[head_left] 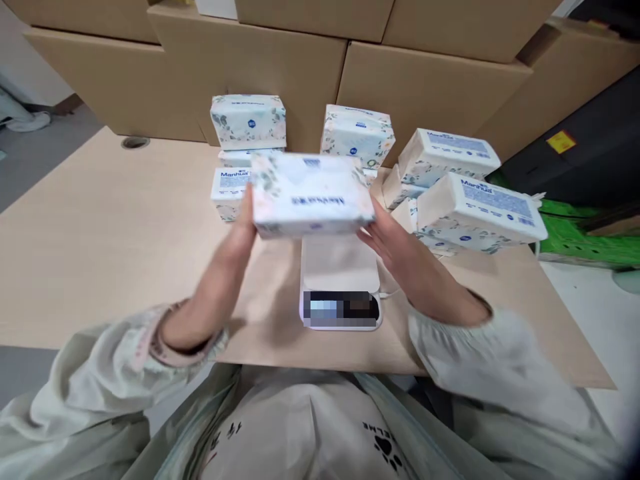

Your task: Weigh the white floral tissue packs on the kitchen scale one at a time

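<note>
A white tissue pack (pixel 313 193) with a floral print is held in the air between my two hands, above the back of a white scale (pixel 341 267). My left hand (pixel 240 233) presses on its left end, and my right hand (pixel 393 243) grips the right end. The scale's display is pixelated. Behind the held pack, more tissue packs stand in stacks: one at the left (pixel 249 123), one in the middle (pixel 357 137), and others at the right (pixel 483 210). The held pack partly hides the left and middle stacks.
Large cardboard boxes (pixel 260 73) form a wall along the back of the wooden table (pixel 100 240). A round cable hole (pixel 135 143) is at its back left corner. Beyond the right edge sits a green crate (pixel 585 233) beside a dark box (pixel 575 140).
</note>
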A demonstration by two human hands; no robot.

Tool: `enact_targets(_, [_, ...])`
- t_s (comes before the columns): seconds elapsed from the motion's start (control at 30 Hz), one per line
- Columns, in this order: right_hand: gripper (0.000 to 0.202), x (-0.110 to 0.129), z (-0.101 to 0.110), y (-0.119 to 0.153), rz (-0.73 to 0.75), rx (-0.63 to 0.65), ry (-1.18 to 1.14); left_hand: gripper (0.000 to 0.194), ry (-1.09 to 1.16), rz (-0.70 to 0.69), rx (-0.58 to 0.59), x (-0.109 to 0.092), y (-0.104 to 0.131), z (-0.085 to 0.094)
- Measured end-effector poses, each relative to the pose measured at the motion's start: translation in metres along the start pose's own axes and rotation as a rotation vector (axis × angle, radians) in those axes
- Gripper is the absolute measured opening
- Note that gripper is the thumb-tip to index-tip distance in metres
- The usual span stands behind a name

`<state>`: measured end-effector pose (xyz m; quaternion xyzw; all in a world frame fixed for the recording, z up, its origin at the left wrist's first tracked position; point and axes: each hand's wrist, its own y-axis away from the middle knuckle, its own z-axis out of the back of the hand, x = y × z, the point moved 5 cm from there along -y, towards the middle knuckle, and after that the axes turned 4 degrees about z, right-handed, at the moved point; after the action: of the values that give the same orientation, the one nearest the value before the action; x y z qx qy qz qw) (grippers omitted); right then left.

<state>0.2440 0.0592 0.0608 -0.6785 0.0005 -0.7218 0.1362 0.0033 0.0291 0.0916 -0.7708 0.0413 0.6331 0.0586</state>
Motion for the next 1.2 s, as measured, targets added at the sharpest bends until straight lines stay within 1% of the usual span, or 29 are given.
enact_targets(0.07, [0.057,-0.009,0.021,0.044,-0.079,-0.056,-0.011,0.065,-0.024,0.061,0.065,0.022,0.014,-0.011])
enact_targets(0.13, [0.06,-0.021,0.032,0.076,-0.142,-0.067,-0.001,0.064,-0.047,0.103,0.147,0.044,0.022,-0.018])
enact_targets(0.17, [0.061,-0.027,0.035,0.088,-0.162,-0.07,0.016,0.066,-0.06,0.124,0.182,0.055,0.024,-0.02])
enact_targets(0.23, [0.059,-0.036,0.039,0.099,-0.151,-0.099,0.071,0.069,-0.11,0.135,0.219,0.072,0.024,-0.021])
enact_targets(0.27, [0.056,-0.041,0.042,0.099,-0.119,-0.134,0.103,0.069,-0.135,0.116,0.215,0.078,0.023,-0.019])
enact_targets(0.33, [0.05,-0.047,0.048,0.095,-0.001,-0.263,0.159,0.066,-0.168,0.032,0.17,0.085,0.018,-0.013])
enact_targets(0.43, [0.052,-0.056,0.059,0.087,0.16,-0.501,0.212,0.061,-0.161,-0.091,0.031,0.09,0.009,0.0])
enact_targets(0.47, [0.054,-0.058,0.062,0.087,0.185,-0.561,0.225,0.06,-0.135,-0.103,-0.027,0.091,0.007,0.005])
enact_targets(0.53, [0.058,-0.061,0.066,0.087,0.195,-0.628,0.236,0.059,-0.058,-0.096,-0.13,0.094,0.003,0.012])
enact_targets(0.57, [0.059,-0.061,0.067,0.088,0.194,-0.646,0.232,0.057,-0.02,-0.089,-0.161,0.095,0.002,0.014])
enact_targets(0.63, [0.061,-0.06,0.068,0.09,0.183,-0.663,0.221,0.053,0.026,-0.083,-0.185,0.098,0.0,0.016])
enact_targets(0.7, [0.064,-0.057,0.068,0.092,0.167,-0.679,0.218,0.05,0.025,-0.099,-0.172,0.1,-0.002,0.018])
enact_targets(0.83, [0.068,-0.054,0.068,0.091,0.133,-0.726,0.202,0.049,-0.016,-0.17,-0.133,0.105,-0.004,0.026])
enact_targets(0.93, [0.066,-0.053,0.068,0.09,0.128,-0.763,0.16,0.047,-0.031,-0.18,-0.133,0.109,-0.006,0.03])
enact_targets(1.2, [0.068,-0.05,0.069,0.091,0.135,-0.804,0.179,0.047,-0.039,-0.173,-0.203,0.109,-0.008,0.029])
